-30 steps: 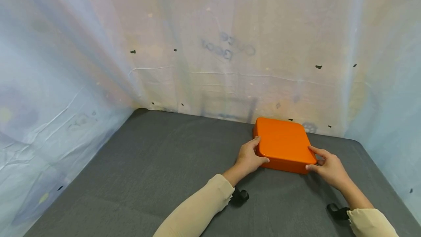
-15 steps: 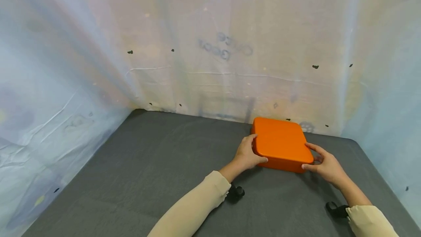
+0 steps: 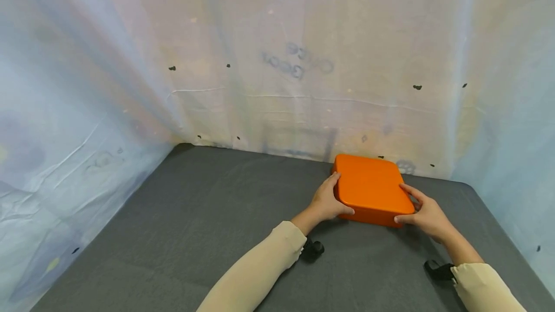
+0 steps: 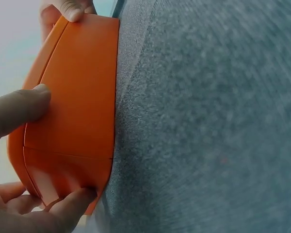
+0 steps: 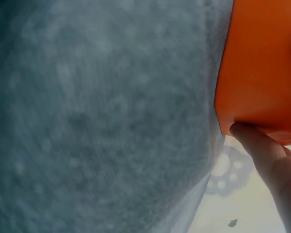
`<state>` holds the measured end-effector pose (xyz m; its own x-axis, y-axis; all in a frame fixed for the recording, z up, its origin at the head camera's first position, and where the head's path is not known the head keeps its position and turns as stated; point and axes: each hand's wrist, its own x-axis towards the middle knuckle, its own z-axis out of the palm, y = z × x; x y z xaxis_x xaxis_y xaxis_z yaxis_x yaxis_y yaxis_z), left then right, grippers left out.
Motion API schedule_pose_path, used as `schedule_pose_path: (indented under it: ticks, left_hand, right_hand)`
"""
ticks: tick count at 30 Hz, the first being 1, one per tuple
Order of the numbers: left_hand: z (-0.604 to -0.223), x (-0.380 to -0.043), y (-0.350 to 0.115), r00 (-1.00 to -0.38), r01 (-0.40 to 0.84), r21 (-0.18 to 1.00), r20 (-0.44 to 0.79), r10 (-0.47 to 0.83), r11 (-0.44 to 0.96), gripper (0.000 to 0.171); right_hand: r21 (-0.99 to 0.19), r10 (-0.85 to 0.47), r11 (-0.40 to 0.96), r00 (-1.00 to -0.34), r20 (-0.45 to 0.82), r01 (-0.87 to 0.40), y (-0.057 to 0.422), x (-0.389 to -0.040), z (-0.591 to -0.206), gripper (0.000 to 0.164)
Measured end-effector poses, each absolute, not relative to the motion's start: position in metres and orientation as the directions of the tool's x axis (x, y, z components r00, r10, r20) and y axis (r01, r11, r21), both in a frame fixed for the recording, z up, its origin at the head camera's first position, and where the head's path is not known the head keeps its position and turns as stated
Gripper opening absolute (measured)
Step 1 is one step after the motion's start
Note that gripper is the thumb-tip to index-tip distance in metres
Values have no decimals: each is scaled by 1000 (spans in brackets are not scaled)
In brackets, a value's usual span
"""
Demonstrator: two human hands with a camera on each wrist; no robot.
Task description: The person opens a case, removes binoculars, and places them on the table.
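Observation:
An orange box [image 3: 370, 182] with rounded corners lies flat on the grey-covered table, close to the back curtain. My left hand [image 3: 325, 202] grips its front left corner, thumb on the front face and fingers along the left side. At the front right corner my right hand [image 3: 429, 216] holds it the same way, thumb in front, fingers on the right side. In the left wrist view a thin seam runs along the front of the box [image 4: 77, 87], beside my left thumb [image 4: 26, 108]. The right wrist view shows a finger [image 5: 264, 148] against the box's lower side [image 5: 262, 68].
Dark grey cloth covers the table [image 3: 195, 215]. A pale patterned curtain [image 3: 260, 110] stands right behind the box, and more curtain hangs at left and right. Black straps [image 3: 440, 271] sit at both wrists below the beige sleeves [image 3: 260, 266].
My right hand has shifted slightly up and left along the box's right corner. The left fingertips have slid a little farther back along the left side. The box stays nearly in place.

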<state>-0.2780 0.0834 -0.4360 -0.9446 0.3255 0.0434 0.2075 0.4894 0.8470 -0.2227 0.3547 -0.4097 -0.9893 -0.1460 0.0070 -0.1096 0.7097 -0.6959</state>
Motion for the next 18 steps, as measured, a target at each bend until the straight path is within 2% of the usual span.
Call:
schedule_pose_path:
  ticks: [12, 18]
  left_hand:
    - [-434, -276, 84, -945, 211, 863, 60, 321, 460, 107]
    - [-429, -276, 81, -935, 270, 860, 127, 331, 433, 107]
  right_hand:
    - [-677, -108, 732, -994, -11, -72, 354, -222, -408, 104]
    - [-697, -82, 713, -996, 26, -77, 351, -223, -401, 106]
